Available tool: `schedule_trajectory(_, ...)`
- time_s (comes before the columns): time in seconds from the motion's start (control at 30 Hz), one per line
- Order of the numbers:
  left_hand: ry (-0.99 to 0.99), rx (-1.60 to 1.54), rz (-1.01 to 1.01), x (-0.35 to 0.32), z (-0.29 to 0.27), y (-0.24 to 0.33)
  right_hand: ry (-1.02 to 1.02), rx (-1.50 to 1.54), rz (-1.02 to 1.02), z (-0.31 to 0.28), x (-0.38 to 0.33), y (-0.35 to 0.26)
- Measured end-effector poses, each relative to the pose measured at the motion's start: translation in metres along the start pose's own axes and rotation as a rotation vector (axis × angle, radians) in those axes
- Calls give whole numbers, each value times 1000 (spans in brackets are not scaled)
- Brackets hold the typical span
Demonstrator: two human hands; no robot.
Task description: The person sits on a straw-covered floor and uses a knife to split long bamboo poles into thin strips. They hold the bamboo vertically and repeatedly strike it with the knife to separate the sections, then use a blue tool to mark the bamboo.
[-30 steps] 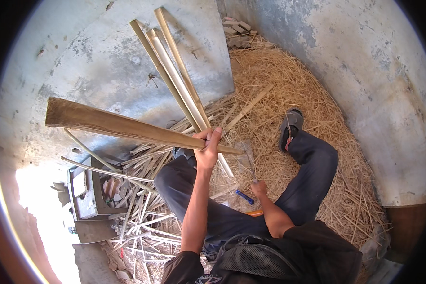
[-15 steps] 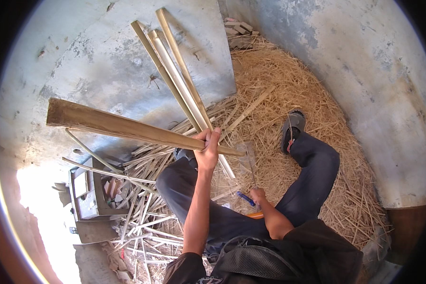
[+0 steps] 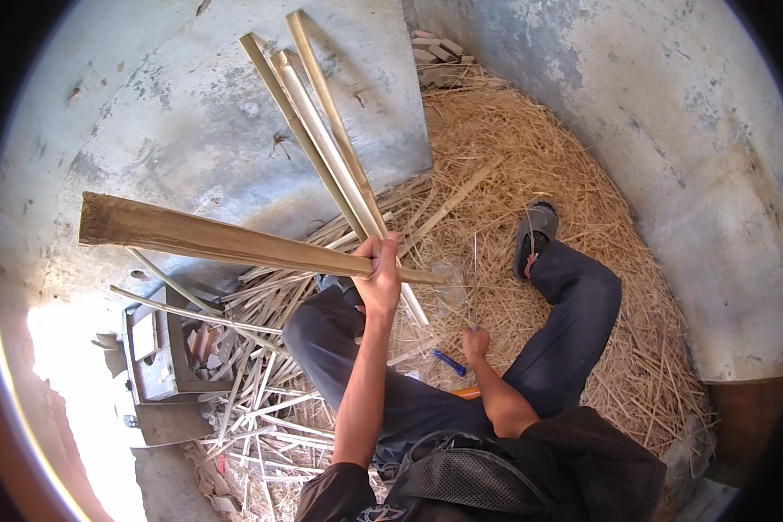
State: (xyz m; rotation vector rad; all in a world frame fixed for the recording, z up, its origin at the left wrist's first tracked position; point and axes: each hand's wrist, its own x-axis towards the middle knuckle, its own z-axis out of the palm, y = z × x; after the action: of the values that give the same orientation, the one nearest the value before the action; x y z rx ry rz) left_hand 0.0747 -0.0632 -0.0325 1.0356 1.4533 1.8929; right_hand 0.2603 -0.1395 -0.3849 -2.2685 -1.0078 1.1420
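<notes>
My left hand (image 3: 379, 271) is closed round a long split bamboo slat (image 3: 222, 242). Its broad end points left toward me, while its narrow end (image 3: 431, 278) sticks out past my fingers to the right. In my right hand (image 3: 476, 342), fingers closed, is a tool with a long thin blade (image 3: 475, 274); its handle is mostly hidden by the hand. The blade points away from me, a little right of the slat's narrow end and apart from it. Beneath that end is a clear, plastic-looking piece (image 3: 450, 291). Just left of my right hand lies a blue pen-like object (image 3: 449, 362).
Several bamboo lengths (image 3: 309, 130) lean against the grey wall (image 3: 174, 96) behind my left hand. Loose strips (image 3: 261, 418) lie at left beside a wooden box (image 3: 161, 370). Straw-like shavings (image 3: 539, 139) cover the floor. Something orange (image 3: 467, 393) lies by my lap.
My right hand has moved slightly away from me, and the blade has swung clear of the slat's narrow end to point straight ahead. The left hand keeps its hold, nearly still.
</notes>
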Motion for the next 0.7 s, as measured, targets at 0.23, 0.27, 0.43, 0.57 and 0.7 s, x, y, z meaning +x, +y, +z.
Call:
schedule_trajectory(0.23, 147, -64, 58, 12, 7, -4, -86, 278, -233, 10, -5, 2)
schedule_trajectory(0.27, 174, -84, 52, 14, 7, -3, -248, 367, -124, 11, -5, 4)
schedule_trajectory(0.43, 3, -173, 136, 15, 4, 1, -685, 540, 242, 3, -19, -9)
schedule_trajectory(0.57, -210, -185, 95, 18, -10, -8, -586, 428, 155, -6, -25, -20)
schedule_trajectory(0.7, -278, -191, 66, 17, -12, -15, -433, 438, -129, -3, -26, -33)
